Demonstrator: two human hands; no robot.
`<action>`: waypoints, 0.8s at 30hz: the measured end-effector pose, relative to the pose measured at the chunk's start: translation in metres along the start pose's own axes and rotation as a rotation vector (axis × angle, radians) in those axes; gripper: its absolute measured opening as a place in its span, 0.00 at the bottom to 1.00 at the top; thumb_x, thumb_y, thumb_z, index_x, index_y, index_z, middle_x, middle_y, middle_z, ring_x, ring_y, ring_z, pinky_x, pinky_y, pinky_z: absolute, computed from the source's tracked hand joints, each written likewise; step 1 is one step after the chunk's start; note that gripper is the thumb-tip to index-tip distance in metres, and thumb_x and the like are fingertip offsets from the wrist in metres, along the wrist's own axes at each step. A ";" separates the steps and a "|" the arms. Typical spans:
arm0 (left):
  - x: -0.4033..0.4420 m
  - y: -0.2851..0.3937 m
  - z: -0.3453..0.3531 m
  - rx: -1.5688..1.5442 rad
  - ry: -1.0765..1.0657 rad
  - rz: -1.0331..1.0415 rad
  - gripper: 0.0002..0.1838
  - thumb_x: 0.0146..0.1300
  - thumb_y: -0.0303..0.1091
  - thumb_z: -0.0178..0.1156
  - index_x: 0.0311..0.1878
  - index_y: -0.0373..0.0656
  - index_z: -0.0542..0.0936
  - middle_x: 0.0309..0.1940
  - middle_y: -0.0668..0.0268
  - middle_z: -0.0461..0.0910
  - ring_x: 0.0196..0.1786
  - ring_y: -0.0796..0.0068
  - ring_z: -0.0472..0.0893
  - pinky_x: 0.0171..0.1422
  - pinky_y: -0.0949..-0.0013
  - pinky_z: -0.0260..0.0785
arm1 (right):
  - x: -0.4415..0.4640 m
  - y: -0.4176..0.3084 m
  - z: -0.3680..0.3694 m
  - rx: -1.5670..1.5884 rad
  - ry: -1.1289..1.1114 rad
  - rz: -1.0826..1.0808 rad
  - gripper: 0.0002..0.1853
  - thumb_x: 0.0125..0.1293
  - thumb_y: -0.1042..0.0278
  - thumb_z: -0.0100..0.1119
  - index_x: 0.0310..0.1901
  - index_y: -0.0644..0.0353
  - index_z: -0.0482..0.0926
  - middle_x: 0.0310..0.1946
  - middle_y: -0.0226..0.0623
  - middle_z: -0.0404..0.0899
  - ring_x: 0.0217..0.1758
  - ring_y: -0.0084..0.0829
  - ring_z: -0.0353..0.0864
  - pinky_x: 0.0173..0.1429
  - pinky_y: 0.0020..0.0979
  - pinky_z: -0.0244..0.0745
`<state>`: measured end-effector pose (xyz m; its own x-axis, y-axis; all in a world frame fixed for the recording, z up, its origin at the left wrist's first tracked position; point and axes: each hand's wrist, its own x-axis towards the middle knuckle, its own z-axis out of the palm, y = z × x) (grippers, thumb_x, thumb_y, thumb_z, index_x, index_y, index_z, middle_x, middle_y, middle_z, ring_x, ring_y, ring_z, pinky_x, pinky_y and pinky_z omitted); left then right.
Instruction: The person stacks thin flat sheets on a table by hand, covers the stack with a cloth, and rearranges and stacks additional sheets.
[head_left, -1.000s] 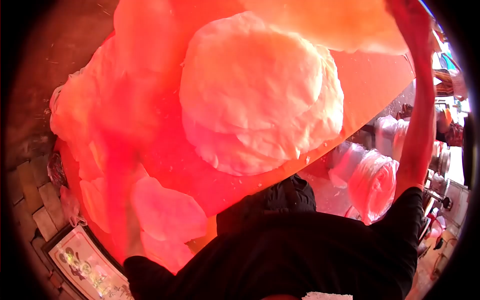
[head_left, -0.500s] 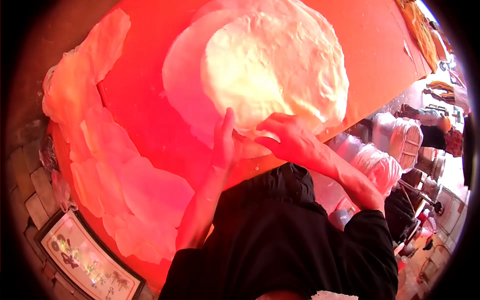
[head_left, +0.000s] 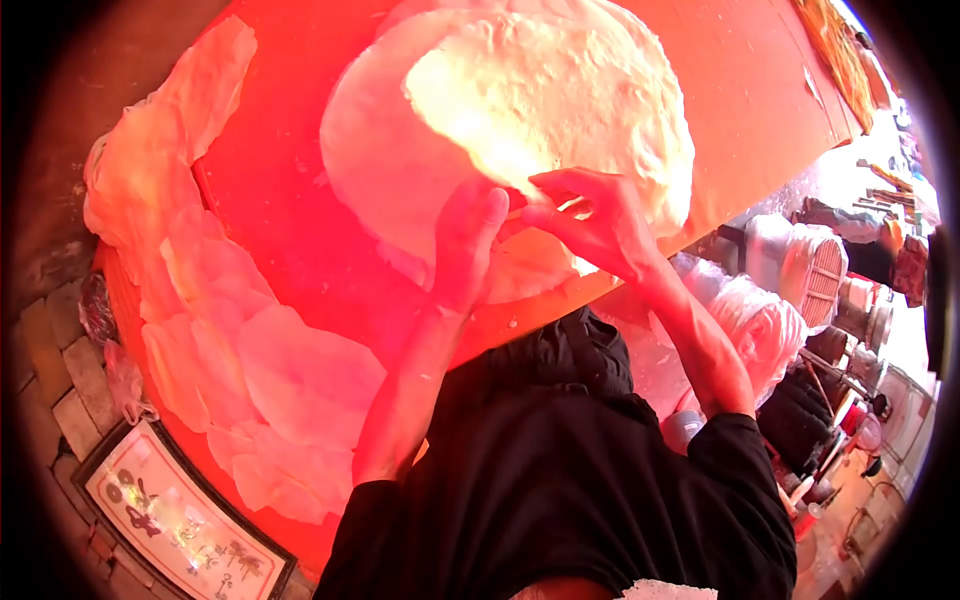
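A broad, thin round dough sheet (head_left: 590,110) lies on top of a wider pale stack of similar sheets (head_left: 375,150) on the red table. Near its lower edge, my right hand (head_left: 605,220) is closed in a pinch, thumb and forefinger at the brightly lit rim. Beside it on the left, my left hand (head_left: 465,245) is closed at the same rim, thumb upward and fingertips partly hidden. Between the two hands the rim looks slightly raised, and its lower left edge runs diagonally toward them.
More thin sheets (head_left: 300,370) overlap in a long curve along the table's left side. A framed picture (head_left: 185,515) leans at the lower left by a brick floor. To the right of the red table (head_left: 760,140) stand plastic-wrapped stools or baskets (head_left: 755,320) and assorted goods.
Both hands have moved up and closer together at the sheet's edge. My left hand has gone from open to closed. The sheet's lower left edge has been drawn back, baring more of the stack.
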<state>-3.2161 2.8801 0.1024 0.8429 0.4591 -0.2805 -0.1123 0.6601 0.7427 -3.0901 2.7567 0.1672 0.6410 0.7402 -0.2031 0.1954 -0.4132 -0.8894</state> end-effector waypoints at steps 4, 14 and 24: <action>0.003 0.005 -0.004 0.164 0.050 0.016 0.08 0.73 0.35 0.55 0.43 0.40 0.75 0.39 0.64 0.79 0.45 0.70 0.81 0.54 0.62 0.77 | 0.004 0.011 -0.004 0.031 -0.086 0.008 0.20 0.58 0.61 0.74 0.47 0.67 0.85 0.37 0.38 0.87 0.39 0.25 0.84 0.44 0.29 0.79; 0.011 -0.010 -0.043 0.397 0.296 0.033 0.09 0.72 0.33 0.53 0.46 0.38 0.78 0.39 0.67 0.80 0.45 0.74 0.80 0.49 0.68 0.75 | 0.009 0.010 0.017 -0.489 0.095 -0.069 0.05 0.61 0.74 0.62 0.39 0.64 0.80 0.25 0.44 0.80 0.31 0.33 0.83 0.36 0.35 0.75; -0.029 0.033 -0.116 -0.066 0.474 0.000 0.13 0.73 0.37 0.54 0.54 0.41 0.76 0.47 0.65 0.82 0.49 0.70 0.82 0.53 0.64 0.77 | 0.052 -0.037 -0.213 -0.026 0.432 -0.177 0.11 0.64 0.70 0.59 0.47 0.63 0.79 0.31 0.35 0.80 0.29 0.33 0.83 0.37 0.32 0.82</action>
<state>-3.3055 2.9573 0.0649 0.5119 0.6694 -0.5384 -0.1580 0.6894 0.7069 -2.9053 2.6975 0.2768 0.8456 0.5137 0.1451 0.3446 -0.3177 -0.8834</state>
